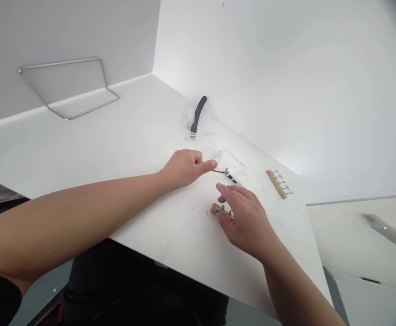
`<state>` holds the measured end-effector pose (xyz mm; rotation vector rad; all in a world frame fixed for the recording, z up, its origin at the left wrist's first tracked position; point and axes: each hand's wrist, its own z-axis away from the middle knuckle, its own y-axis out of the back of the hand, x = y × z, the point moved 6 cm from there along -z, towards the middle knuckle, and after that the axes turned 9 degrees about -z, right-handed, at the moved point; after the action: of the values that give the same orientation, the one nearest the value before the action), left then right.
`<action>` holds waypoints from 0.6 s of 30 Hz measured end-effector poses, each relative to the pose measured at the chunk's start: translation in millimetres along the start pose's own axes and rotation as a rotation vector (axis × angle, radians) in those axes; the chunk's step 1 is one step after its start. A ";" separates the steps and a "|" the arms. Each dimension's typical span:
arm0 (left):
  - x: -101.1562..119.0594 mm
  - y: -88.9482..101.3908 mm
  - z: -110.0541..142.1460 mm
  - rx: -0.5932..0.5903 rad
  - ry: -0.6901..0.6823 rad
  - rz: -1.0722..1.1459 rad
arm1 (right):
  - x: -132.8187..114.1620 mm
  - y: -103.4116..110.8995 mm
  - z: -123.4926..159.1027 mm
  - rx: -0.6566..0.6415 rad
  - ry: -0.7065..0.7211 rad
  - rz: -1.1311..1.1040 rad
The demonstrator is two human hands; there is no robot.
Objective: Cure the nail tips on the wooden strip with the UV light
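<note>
"What's on the white desk (82,149)?"

"A wooden strip of metal clips (214,209) just under the open right hand (247,222); a second strip (278,184) lies beyond."

"The left hand (184,168)?"

"Curled, thumb at a slim pink-and-black tool (230,176); grip unclear."

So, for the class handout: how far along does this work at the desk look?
Looks done: the far wooden strip lies aside, its metal fittings in a row. In hand: the right hand is over the near wooden strip, the left hand at a small pink-tipped tool. Remaining: the black-handled tool in clear plastic, no hand on it.
</note>
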<state>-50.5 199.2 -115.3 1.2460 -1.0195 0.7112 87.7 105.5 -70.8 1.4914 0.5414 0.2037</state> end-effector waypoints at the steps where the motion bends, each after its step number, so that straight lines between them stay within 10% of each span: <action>1: 0.2 -0.3 0.3 -0.014 0.002 -0.004 | -0.2 -0.4 -1.4 -0.016 0.004 0.006; 18: 1.2 -0.3 1.4 -0.059 0.015 0.006 | 0.9 -9.2 -6.5 -0.115 0.032 0.073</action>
<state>-50.1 197.7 -114.4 1.1851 -1.0249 0.6891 83.7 110.9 -79.9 1.3992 0.4930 0.3115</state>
